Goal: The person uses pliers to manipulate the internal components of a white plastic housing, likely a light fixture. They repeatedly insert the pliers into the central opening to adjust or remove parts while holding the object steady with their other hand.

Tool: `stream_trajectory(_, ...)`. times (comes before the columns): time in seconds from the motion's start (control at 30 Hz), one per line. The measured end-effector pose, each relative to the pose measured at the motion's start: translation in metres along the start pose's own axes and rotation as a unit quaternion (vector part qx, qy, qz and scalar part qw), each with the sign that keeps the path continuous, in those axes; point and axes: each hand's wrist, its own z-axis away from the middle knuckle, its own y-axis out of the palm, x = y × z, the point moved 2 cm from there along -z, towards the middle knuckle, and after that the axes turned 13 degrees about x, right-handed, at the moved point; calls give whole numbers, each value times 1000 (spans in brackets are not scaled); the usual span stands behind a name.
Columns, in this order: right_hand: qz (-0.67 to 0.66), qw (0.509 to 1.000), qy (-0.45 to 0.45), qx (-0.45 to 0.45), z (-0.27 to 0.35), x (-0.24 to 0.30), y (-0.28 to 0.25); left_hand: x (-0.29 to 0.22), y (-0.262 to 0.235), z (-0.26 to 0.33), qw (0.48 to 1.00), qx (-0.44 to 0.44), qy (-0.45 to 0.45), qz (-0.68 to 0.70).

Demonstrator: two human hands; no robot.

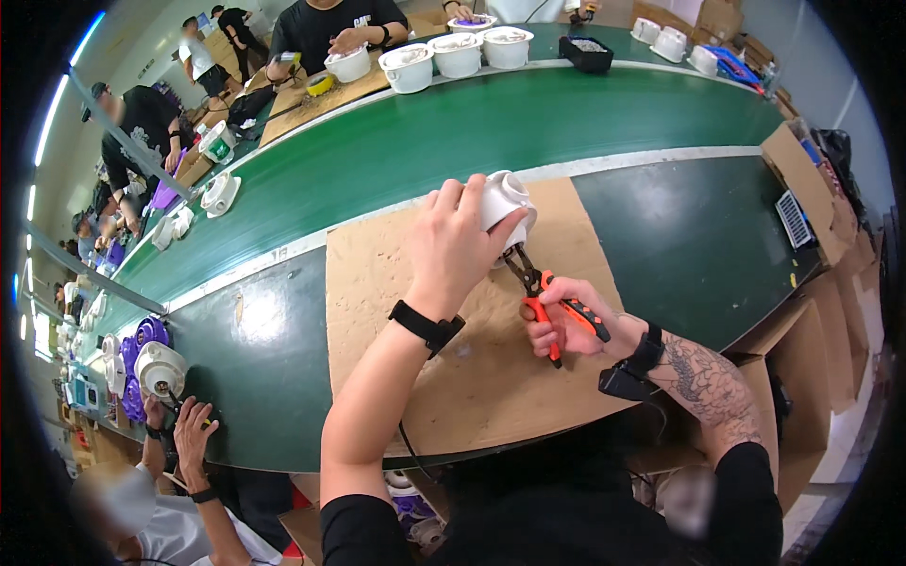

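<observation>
My left hand [456, 226] is wrapped over a white plastic housing [507, 200], holding it tilted above the cardboard sheet [377, 283]. A pair of pliers [540, 300] with red-and-black handles is gripped in my right hand [578, 319]. Its dark jaws reach the lower side of the housing; whether they bite on something there is hidden. A black band circles each of my wrists.
Beyond the cardboard runs a green conveyor belt [377, 156]. White tubs [457, 55] and a black tray [585, 54] line its far side, where people work. At left, a co-worker handles a white housing [160, 369] beside purple parts [142, 330]. Cardboard boxes [802, 174] stand at right.
</observation>
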Motion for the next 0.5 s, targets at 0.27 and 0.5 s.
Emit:
stream_trajectory(0.27,217,975,45,32,35,-12,12,41,0,-45,980,136,-130,58)
stream_trajectory(0.5,309,946,44,-87,48,29,25,37,0,-51,977,176,-76,94)
